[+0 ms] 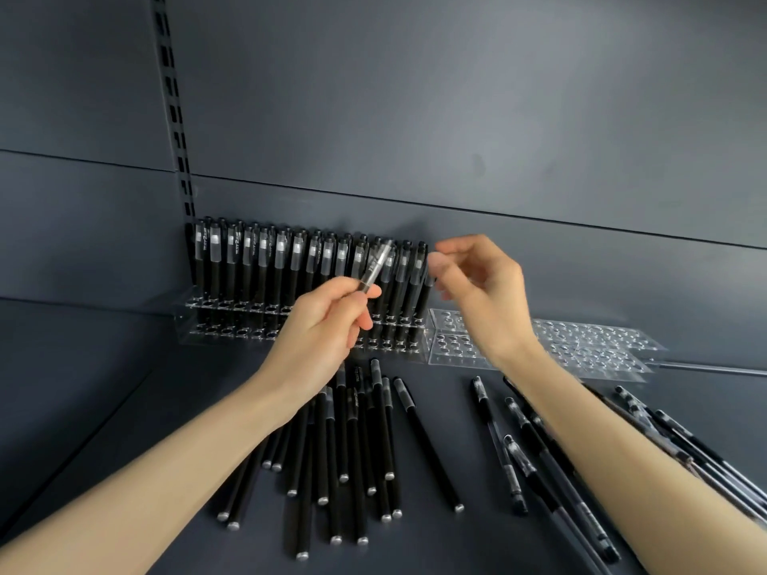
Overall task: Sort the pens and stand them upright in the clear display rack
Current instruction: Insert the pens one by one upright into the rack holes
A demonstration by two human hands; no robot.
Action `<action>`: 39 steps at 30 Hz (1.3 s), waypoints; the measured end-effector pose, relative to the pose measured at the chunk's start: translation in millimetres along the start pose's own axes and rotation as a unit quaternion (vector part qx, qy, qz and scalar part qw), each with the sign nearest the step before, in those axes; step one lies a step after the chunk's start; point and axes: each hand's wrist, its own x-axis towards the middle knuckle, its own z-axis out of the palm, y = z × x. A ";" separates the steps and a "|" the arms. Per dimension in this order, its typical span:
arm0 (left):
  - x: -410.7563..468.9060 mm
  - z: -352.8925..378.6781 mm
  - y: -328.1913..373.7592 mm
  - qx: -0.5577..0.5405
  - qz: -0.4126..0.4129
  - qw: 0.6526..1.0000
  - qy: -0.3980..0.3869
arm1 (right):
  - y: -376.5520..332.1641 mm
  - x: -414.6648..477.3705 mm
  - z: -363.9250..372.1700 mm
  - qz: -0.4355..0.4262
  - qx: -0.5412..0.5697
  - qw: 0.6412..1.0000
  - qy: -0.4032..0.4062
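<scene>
My left hand pinches one black pen by its clear cap, held tilted in front of the filled rack. That clear display rack stands against the back wall with several black pens upright in its holes. My right hand hovers just right of the last standing pen, fingers loosely curled and holding nothing. A pile of matte black pens lies on the shelf below my left hand. A second group of pens with clear barrels lies to the right, partly under my right forearm.
More clear racks with open holes lie flat at the back right. The dark shelf surface extends to the left. A slotted upright runs up the back wall at the left.
</scene>
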 end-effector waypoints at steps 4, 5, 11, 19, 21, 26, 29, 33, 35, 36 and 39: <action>-3.1 -11.1 1.6 0.037 0.034 0.999 -0.004 | -19.8 -6.1 28.0 -0.015 0.093 0.990 -0.101; -4.1 -16.8 0.7 0.031 0.035 0.999 -0.004 | -23.1 -6.6 35.6 -0.023 0.105 0.989 -0.103; -9.4 -68.4 -14.4 0.026 0.011 0.999 0.034 | -37.5 -2.3 82.5 -0.010 0.153 0.985 -0.083; -6.1 -160.2 -43.2 0.135 0.029 0.987 0.080 | -64.9 3.8 162.3 0.002 0.095 0.994 -0.053; -0.1 -183.7 -56.2 0.181 0.029 0.977 0.107 | -72.2 8.1 173.6 -0.020 0.067 0.997 -0.016; 13.3 -205.2 -86.5 0.229 -0.006 0.973 0.042 | -78.7 6.5 200.8 -0.054 0.031 0.997 0.040; 19.3 -205.7 -95.8 0.213 0.005 0.977 0.012 | -78.0 6.3 211.4 -0.066 -0.006 0.997 0.050; 23.8 -206.0 -106.0 0.195 0.036 0.980 0.025 | -74.0 6.7 221.8 -0.059 -0.017 0.997 0.053; 25.2 -204.9 -108.9 0.177 0.043 0.983 0.034 | -73.6 9.1 223.9 -0.058 -0.024 0.997 0.055; 25.6 -204.5 -109.8 0.168 0.044 0.984 0.037 | -73.0 10.0 223.9 -0.057 -0.030 0.996 0.054; 26.9 -205.4 -111.4 0.154 0.051 0.986 0.040 | -69.6 9.0 226.4 -0.060 -0.055 0.996 0.041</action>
